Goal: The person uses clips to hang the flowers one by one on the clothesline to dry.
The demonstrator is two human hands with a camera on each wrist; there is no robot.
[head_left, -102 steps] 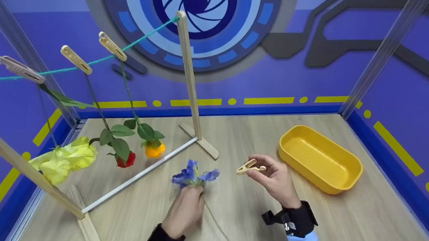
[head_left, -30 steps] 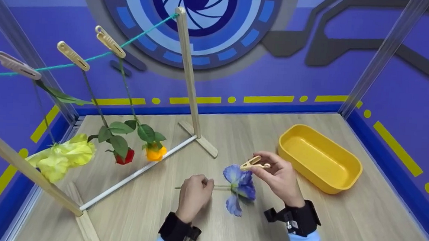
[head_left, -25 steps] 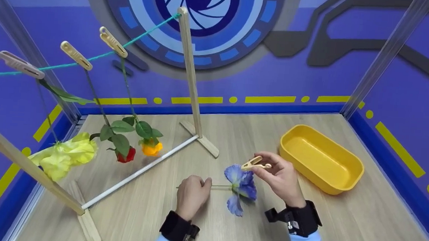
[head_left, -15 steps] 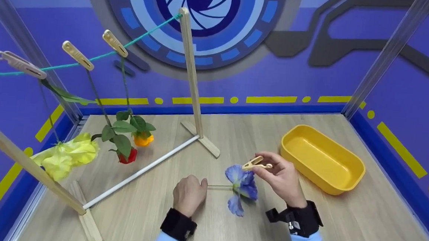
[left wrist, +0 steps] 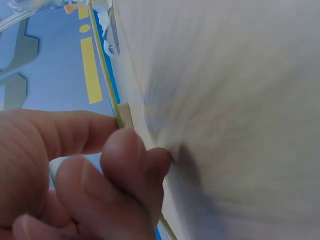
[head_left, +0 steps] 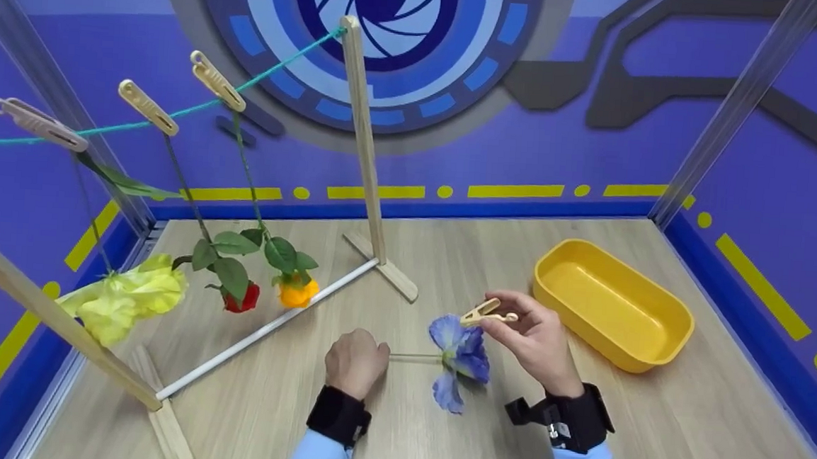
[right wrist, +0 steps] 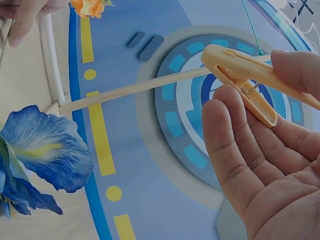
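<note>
My left hand (head_left: 356,362) pinches the thin green stem (left wrist: 107,80) of a blue-purple iris-like flower (head_left: 468,354), near the stem's far end from the bloom. The bloom points right, low over the table. My right hand (head_left: 533,340) holds a pale yellow clothespin (right wrist: 240,80) between thumb and fingers, just above and behind the bloom in the head view. In the right wrist view the clothespin sits apart from the blue petals (right wrist: 50,147). The left fingers hide part of the stem.
A teal line (head_left: 284,61) runs between wooden posts (head_left: 362,134). Three clothespins on it hold hanging flowers: yellow (head_left: 124,294), red (head_left: 241,297) and orange (head_left: 298,294). A white rod (head_left: 267,329) joins the stand's feet. A yellow bin (head_left: 613,306) stands at right.
The flower has turned from pointing away to pointing right. My left hand has then slid left along its stem. The orange flower sways; the right hand has barely moved lately.
</note>
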